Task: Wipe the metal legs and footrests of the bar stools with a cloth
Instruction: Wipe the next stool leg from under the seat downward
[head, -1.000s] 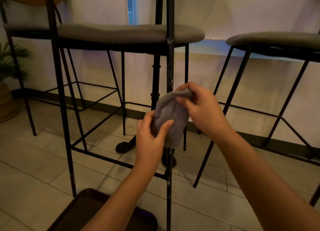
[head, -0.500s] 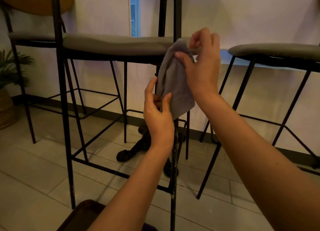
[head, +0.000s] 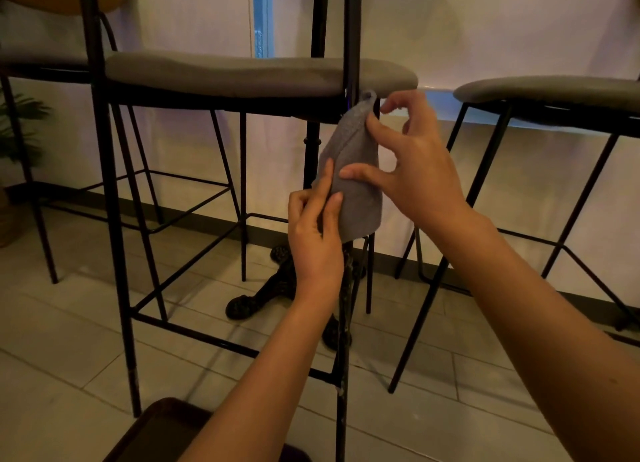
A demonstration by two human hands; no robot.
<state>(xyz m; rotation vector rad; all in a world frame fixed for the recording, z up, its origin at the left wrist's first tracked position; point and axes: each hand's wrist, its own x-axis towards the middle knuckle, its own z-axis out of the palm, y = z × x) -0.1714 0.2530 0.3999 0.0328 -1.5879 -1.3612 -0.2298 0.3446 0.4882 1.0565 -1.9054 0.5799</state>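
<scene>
The cloth (head: 353,181) has been raised to just under the seat (head: 242,74); it is pinched by left hand (head: 317,233) and right hand (head: 412,171) fingers round the leg (head: 343,375); a downward wipe seems due next.

Pale wall (head: 485,22) behind both hands, dim warm light with a violet cast. Narrow vertical window strip (head: 262,15) up and left of the hands. Dark baseboard (head: 194,216) runs along the wall foot. Floor (head: 62,351): large light grey tiles, visible grout lines, below the hands. Potted plant (head: 17,126) in a woven basket (head: 8,222) far left. Ornate dark table base (head: 263,292) on the floor just beyond the wrists.
</scene>
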